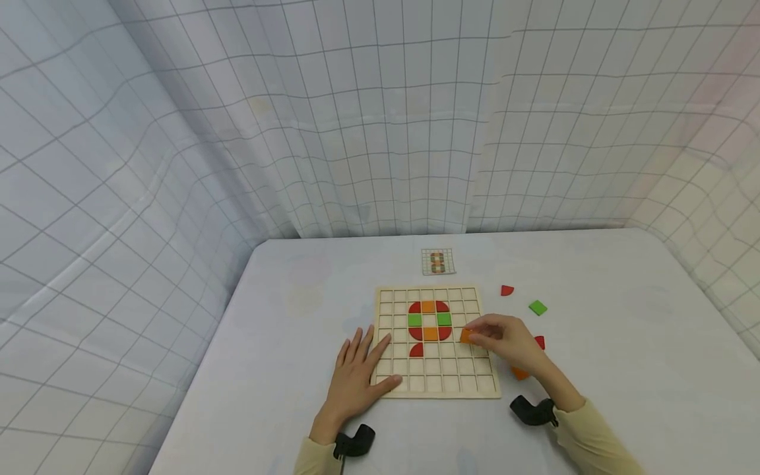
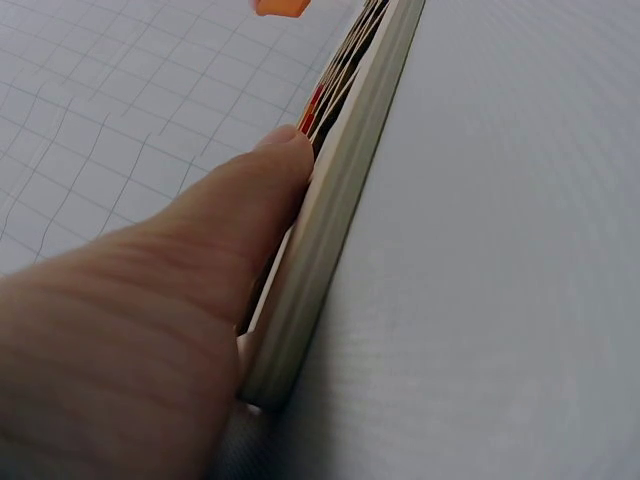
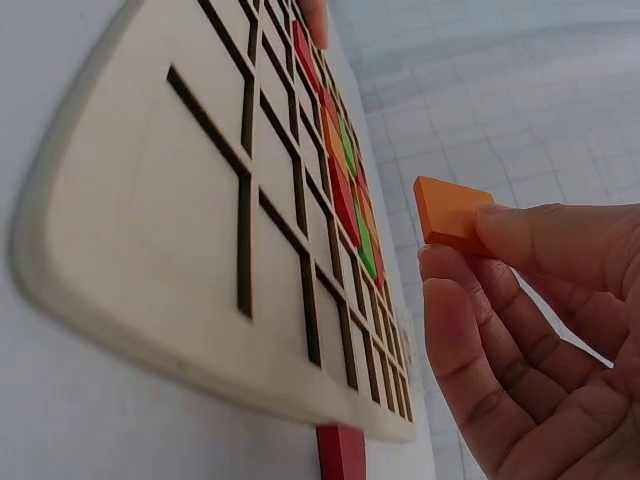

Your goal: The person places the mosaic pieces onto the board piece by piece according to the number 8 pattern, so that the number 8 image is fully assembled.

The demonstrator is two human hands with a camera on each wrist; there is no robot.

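Over the right part of a wooden grid board (image 1: 435,384), my right hand (image 1: 505,338) pinches an orange square tile (image 3: 452,212) between thumb and fingers. My left hand (image 1: 356,379) lies spread with straight fingers on the board's left edge, its thumb (image 2: 250,190) along the near left corner. Set in the board is a ring of tiles: red quarter-rounds (image 1: 415,307) at the corners, orange squares (image 1: 430,334) top and bottom, green squares (image 1: 415,320) at the sides. Just below the ring's left side sits one more red quarter-round (image 1: 417,350).
Behind the board lies a small pattern card (image 1: 437,262) with a coloured figure. To the right are loose tiles: a red quarter-round (image 1: 507,290), a green square (image 1: 538,307), a red piece (image 1: 539,342) and an orange piece (image 1: 519,373) partly under my right hand. Checked curtains (image 1: 380,132) surround the white table (image 1: 285,369).
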